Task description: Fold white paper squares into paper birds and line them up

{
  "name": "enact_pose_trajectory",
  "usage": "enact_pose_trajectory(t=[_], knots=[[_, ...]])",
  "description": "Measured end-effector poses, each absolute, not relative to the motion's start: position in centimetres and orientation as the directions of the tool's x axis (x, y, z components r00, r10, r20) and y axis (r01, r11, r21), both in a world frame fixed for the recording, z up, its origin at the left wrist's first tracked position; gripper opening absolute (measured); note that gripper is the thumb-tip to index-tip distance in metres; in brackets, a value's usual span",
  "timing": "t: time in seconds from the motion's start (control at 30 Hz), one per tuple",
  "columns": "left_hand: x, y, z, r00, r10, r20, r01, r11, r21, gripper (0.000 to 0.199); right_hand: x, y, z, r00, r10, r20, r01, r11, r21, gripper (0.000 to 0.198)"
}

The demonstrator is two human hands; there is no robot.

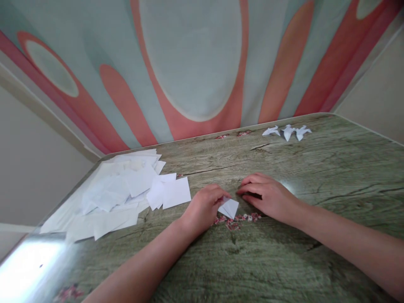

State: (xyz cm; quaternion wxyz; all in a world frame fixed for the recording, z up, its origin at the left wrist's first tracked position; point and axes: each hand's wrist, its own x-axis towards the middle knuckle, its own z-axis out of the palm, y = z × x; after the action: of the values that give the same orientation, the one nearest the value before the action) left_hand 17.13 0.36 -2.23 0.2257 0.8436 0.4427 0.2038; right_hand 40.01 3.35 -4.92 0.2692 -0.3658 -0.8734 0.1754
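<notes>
- Our folded paper (229, 208), small, white and pointed toward us, lies on the wood-grain table (322, 181), between our two hands and just above a printed flower cluster (232, 226).
- Left hand (202, 206): fingers bent and closed on the paper's upper left part. We judge this a light grip; the thumb is mostly hidden, so how firmly it presses we cannot tell.
- Right hand (268, 195): fingers loosely curled, thumb apart from them, nothing seen between. The fingertips sit just beside the paper, apparently not touching it.
- Step in hand, as we read it: folding and creasing this small piece. A crease line shows on its upper face.
- For a clean fold, we keep the left fingers as an anchor, pinning the layers flat without covering the edge to be matched.
- We use the right fingertips to line up edges and corner first, then press along the crease, from the held part outward.
- Main risk, in our judgement: layers slipping while the crease is pressed, which skews the point. Thin paper calls for light alignment, firm pressing.
- We work clear of the loose paper pile (110, 181) and the nearby square sheet (178, 192); three folded shapes (287, 133) stand well apart, far right.
</notes>
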Motion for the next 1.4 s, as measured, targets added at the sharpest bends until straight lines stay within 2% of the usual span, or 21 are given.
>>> enact_pose_trajectory(t=[0.17, 0.27, 0.37, 0.6, 0.7, 0.87, 1.03, 1.3, 1.4], knots=[[17.3, -0.2, -2.3, 0.625, 0.765, 0.155, 0.679, -0.630, 0.377, 0.019, 39.5, 2.5, -4.3, -0.631, 0.719, 0.291, 0.528, 0.673, -0.518, 0.008], [17.4, -1.0, -2.0, 0.668, 0.736, 0.108, 0.694, -0.669, 0.267, 0.015, 39.5, 2.1, -4.1, -0.647, 0.706, 0.289, 0.497, 0.677, -0.543, 0.007], [17.3, -1.7, -1.6, 0.698, 0.714, 0.061, 0.690, -0.692, 0.212, 0.012, 39.4, 2.0, -4.1, -0.658, 0.696, 0.288, 0.461, 0.675, -0.577, 0.006], [16.9, -1.4, -1.6, 0.749, 0.648, 0.139, 0.584, -0.745, 0.322, 0.022, 38.8, 1.4, -4.0, -0.652, 0.703, 0.286, 0.452, 0.662, -0.597, 0.008], [16.8, -1.1, -1.7, 0.760, 0.635, 0.138, 0.580, -0.758, 0.297, 0.019, 38.7, 1.2, -3.8, -0.637, 0.711, 0.298, 0.464, 0.662, -0.589, 0.009], [17.0, -1.3, -1.5, 0.772, 0.623, 0.123, 0.592, -0.777, 0.215, 0.017, 39.0, 1.9, -4.2, -0.717, 0.618, 0.323, 0.387, 0.738, -0.552, 0.005], [16.2, -2.1, -1.4, 0.781, 0.613, 0.119, 0.575, -0.780, 0.248, 0.023, 39.2, 2.6, -4.5, -0.718, 0.617, 0.322, 0.379, 0.735, -0.562, 0.009], [14.1, -4.3, -1.4, 0.804, 0.595, 0.005, 0.575, -0.778, 0.253, 0.052, 38.5, 2.9, -4.2, -0.687, 0.688, 0.234, 0.451, 0.657, -0.604, 0.012], [14.1, -4.4, -1.0, 0.812, 0.582, -0.038, 0.572, -0.781, 0.253, 0.054, 38.5, 2.9, -4.2, -0.682, 0.698, 0.220, 0.465, 0.645, -0.606, 0.013]])
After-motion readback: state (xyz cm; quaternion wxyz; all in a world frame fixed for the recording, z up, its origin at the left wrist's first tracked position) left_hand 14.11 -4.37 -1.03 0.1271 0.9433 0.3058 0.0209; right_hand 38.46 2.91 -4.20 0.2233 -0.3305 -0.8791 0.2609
